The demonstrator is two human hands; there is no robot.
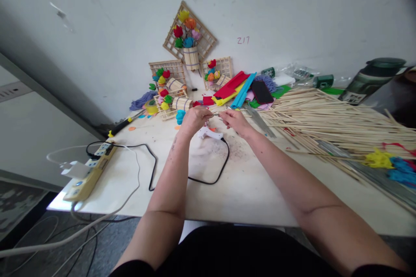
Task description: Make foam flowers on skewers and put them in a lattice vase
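My left hand [196, 120] is closed in a pinch above the middle of the table. My right hand [234, 121] is closed too, a short way to its right. A thin light stick [216, 114] shows between the fingertips of both hands; its exact form is too small to make out. Just left of my left hand is a blue crepe-paper flower [180, 117]; whether it touches the hand I cannot tell. Under the hands lies a white hot glue gun [210, 133] with a black cord, its front end partly hidden.
Lattice panels with paper flowers [190, 34] lean on the wall. Coloured crepe paper [232, 86] and a phone [262, 92] lie behind my right hand. Many wooden sticks [325, 117] cover the right side, near a dark bottle [370, 80]. A power strip [89, 177] sits at left.
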